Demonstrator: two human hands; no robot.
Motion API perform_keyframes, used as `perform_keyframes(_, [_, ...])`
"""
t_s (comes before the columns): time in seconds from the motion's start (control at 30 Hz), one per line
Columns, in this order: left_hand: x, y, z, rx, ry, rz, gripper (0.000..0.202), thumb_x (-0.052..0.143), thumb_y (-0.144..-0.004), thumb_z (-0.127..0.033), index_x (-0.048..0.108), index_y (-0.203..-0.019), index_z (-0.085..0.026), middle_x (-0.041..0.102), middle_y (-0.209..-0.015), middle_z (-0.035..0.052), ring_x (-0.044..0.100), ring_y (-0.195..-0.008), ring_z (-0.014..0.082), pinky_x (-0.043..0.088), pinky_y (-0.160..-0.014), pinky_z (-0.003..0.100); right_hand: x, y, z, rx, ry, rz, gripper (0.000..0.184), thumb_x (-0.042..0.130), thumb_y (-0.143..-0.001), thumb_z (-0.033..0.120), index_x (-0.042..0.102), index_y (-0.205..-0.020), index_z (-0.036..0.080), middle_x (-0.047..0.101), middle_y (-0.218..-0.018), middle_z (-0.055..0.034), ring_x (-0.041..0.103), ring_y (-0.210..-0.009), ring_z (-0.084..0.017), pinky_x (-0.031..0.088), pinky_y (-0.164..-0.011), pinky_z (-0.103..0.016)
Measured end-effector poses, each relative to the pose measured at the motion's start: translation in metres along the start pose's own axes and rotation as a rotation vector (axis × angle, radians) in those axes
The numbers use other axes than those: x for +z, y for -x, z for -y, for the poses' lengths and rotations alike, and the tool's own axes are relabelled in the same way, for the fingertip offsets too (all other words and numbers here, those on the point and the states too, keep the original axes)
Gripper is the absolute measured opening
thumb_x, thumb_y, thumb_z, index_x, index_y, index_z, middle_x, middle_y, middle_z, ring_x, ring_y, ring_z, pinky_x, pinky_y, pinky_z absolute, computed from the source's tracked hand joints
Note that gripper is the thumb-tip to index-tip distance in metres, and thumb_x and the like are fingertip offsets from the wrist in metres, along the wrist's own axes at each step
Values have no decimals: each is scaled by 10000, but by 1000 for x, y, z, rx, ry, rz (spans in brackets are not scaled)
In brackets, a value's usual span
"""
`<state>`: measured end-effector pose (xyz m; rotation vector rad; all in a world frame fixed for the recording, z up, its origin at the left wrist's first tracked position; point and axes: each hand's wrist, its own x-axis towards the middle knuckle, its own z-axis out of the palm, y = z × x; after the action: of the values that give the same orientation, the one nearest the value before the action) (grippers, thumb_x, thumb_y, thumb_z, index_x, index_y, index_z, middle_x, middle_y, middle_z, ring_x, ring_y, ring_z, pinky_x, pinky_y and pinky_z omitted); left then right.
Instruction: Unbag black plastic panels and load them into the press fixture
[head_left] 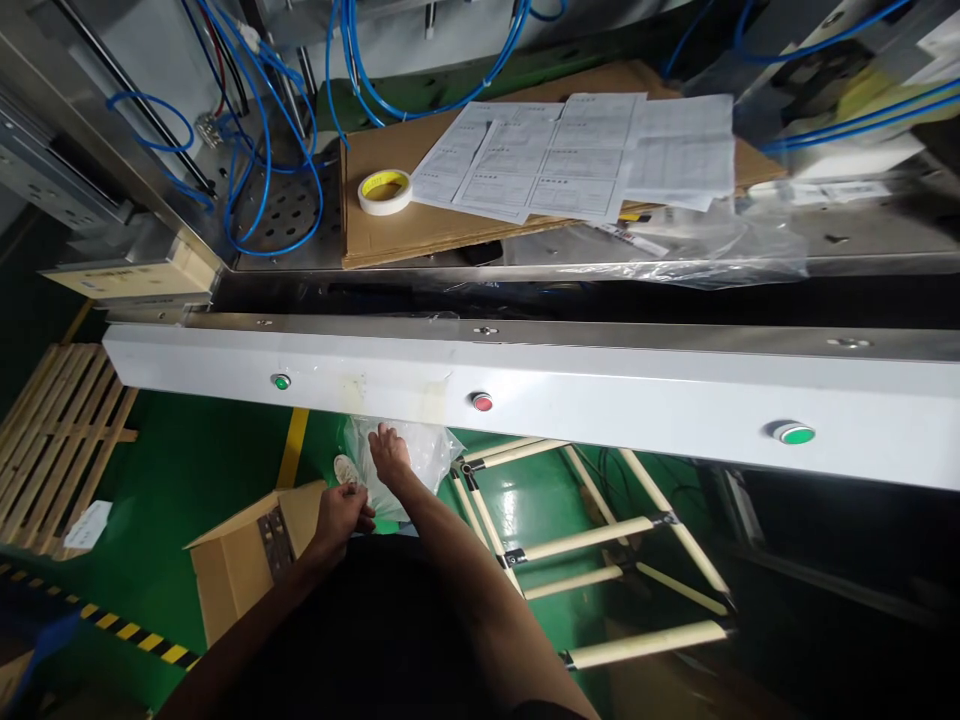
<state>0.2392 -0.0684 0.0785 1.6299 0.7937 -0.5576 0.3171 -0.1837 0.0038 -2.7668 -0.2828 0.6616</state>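
A clear plastic bag (pixel 431 455) hangs below the white front panel, close to my body. My right hand (pixel 390 458) is at the bag's upper part, its fingers bent and closed on the film. Just left of the bag and lower, my left hand (pixel 341 515) is closed in a pinch. A small dark bit shows at its fingertips, too small to name. An open cardboard box (pixel 236 575) with dark brown pieces (pixel 276 542) inside stands on the floor beside my left forearm.
The long white panel (pixel 637 405) with green and red buttons crosses ahead. Behind it, cardboard (pixel 375 235) bears printed papers (pixel 555 160) and a tape roll (pixel 385 192). Blue air hoses (pixel 319 190) dangle there. A tube frame (pixel 592 540) stands right; a wooden pallet (pixel 67 430) lies left.
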Motion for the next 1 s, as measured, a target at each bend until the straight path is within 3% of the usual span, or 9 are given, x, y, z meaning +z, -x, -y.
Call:
perform_keyframes(0.2, [-20,3,-9,24,35,-46,400,838,-699,-498,639,-777,-160,643,-570,2,563,-421,120,471,-457,239,-11,5,-30,-62,-20,13,496,715,-1001,298,552,-1459,200,527,-1521,-140,577,-1306,-309,581,-1009,-463])
perform_keyframes(0.4, [-18,-5,-14,3,43,-27,337,806,-696,-449,640,-792,-172,559,-511,-51,477,-375,95,387,-419,219,-20,13,-26,-108,-45,18,520,802,-939,399,606,-1364,173,563,-1463,-146,596,-1259,-313,569,-1013,-482])
perform_keyframes(0.5, [-19,-7,-14,-14,62,-24,388,793,-718,-507,631,-846,-179,591,-545,-40,534,-410,125,442,-452,247,-31,30,-24,-167,-78,-15,630,838,-905,394,583,-1444,192,586,-1449,-174,590,-1296,-329,541,-1073,-488])
perform_keyframes(0.63, [-22,-11,-12,-19,85,-48,547,823,-666,-622,634,-909,-171,604,-568,-36,556,-423,139,455,-464,264,-46,68,-29,-213,-101,-85,736,783,-944,300,458,-1598,212,484,-1593,-213,509,-1433,-336,485,-1156,-467])
perform_keyframes(0.73, [-22,-15,-12,8,105,-103,604,808,-638,-681,621,-914,-177,559,-552,-60,545,-422,130,435,-457,252,-54,96,-38,-228,-90,-93,609,794,-945,347,587,-1495,186,591,-1482,-215,565,-1354,-358,497,-1109,-474])
perform_keyframes(0.83, [-24,-20,-14,51,111,-166,581,772,-668,-684,608,-910,-182,547,-557,-61,564,-448,134,461,-483,256,-60,116,-51,-281,-84,-52,421,899,-851,406,767,-1198,208,750,-1129,-134,670,-1098,-318,508,-1016,-434])
perform_keyframes(0.9, [-27,-23,-16,82,102,-204,538,755,-712,-656,611,-918,-181,541,-554,-58,575,-467,142,485,-510,267,-65,124,-60,-321,-92,-39,350,931,-814,398,794,-1094,237,766,-1032,-84,676,-1002,-275,493,-975,-395])
perform_keyframes(1.0, [-34,-26,-21,135,79,-250,462,713,-794,-612,623,-922,-178,534,-549,-47,589,-485,160,493,-530,281,-75,134,-71,-347,-93,-77,83,774,-963,328,797,-1003,258,772,-999,-53,661,-953,-236,462,-919,-372])
